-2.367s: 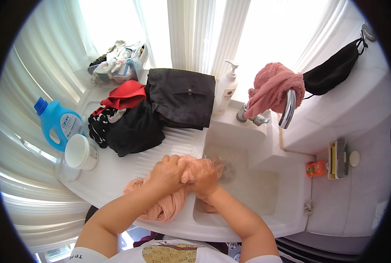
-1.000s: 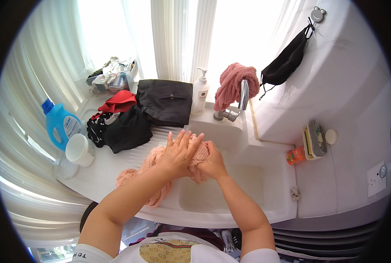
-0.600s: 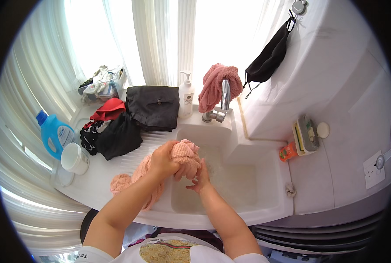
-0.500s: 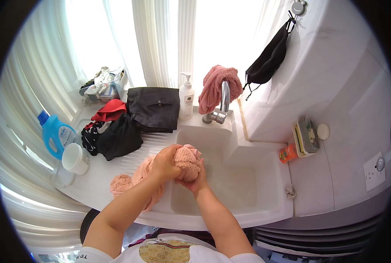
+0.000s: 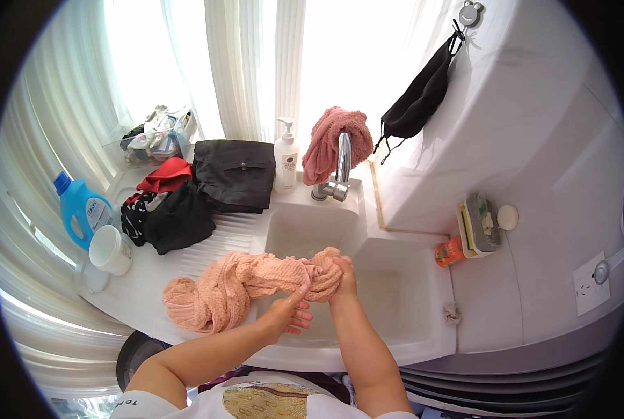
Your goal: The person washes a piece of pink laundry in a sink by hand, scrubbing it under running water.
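A long, twisted peach-pink waffle-textured cloth point(image 5: 228, 283) stretches from the ribbed drainboard point(image 5: 199, 241) over the left part of the white sink point(image 5: 441, 307). My right hand point(image 5: 344, 283) is closed around its right end, above the cloudy water point(image 5: 375, 307) in the basin. Just below the cloth, my left hand point(image 5: 289, 312) has its fingers spread, with the thumb against the cloth's lower edge. The cloth's left end lies bunched on the drainboard.
Behind stand a chrome faucet point(image 5: 343, 164) draped with a dusky-pink cloth point(image 5: 329, 136) and a white pump bottle point(image 5: 286, 157). Dark folded clothing point(image 5: 234, 174), a white tub point(image 5: 109, 250) and a blue detergent bottle point(image 5: 81, 209) are left; an orange container point(image 5: 450, 252) sits right.
The bunched cloth has been stretched out sideways. My right hand has moved right with its end, while my left hand has loosened its grip and dropped lower.
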The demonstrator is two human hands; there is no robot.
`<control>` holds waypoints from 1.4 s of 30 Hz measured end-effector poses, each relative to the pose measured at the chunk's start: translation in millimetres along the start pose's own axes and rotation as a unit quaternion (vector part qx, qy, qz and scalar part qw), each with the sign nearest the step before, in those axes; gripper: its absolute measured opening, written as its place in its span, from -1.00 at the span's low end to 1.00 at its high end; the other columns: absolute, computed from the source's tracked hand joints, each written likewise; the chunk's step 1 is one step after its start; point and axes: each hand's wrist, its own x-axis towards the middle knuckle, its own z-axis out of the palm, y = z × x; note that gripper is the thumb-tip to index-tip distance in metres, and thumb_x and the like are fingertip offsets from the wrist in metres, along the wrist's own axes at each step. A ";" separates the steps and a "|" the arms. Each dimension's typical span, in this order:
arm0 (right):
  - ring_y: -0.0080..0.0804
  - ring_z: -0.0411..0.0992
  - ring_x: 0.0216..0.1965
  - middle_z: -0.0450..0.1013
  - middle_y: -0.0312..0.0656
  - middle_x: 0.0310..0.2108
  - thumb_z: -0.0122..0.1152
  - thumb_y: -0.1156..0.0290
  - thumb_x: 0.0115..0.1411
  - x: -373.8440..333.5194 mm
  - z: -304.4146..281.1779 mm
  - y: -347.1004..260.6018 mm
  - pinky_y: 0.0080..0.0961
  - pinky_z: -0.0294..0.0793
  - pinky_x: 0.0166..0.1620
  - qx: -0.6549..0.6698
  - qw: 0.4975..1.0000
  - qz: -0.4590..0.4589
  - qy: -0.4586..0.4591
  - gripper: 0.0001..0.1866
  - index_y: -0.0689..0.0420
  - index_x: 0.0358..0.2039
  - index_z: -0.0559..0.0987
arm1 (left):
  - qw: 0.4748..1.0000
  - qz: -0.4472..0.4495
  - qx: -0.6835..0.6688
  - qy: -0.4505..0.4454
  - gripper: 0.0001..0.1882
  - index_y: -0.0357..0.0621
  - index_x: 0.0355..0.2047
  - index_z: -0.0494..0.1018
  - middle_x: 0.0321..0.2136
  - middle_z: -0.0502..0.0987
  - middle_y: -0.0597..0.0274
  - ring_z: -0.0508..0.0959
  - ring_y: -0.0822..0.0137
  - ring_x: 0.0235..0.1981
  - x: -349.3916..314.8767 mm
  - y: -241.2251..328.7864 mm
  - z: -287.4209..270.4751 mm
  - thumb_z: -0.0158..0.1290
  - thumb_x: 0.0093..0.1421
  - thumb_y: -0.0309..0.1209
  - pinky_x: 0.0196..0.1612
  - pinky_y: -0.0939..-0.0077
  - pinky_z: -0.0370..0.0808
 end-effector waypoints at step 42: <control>-0.37 0.45 -0.18 0.45 -0.18 -0.15 0.11 -0.03 0.19 -29.2 1.8 15.4 -0.35 0.48 -0.09 -0.215 0.976 -0.032 0.009 -0.50 0.14 -0.08 0.46 | 0.907 0.206 -0.366 0.020 -0.67 -0.09 0.00 0.34 -0.02 0.42 0.16 0.44 0.18 0.02 49.5 20.4 22.0 -0.06 0.27 -0.26 0.05 0.00 0.42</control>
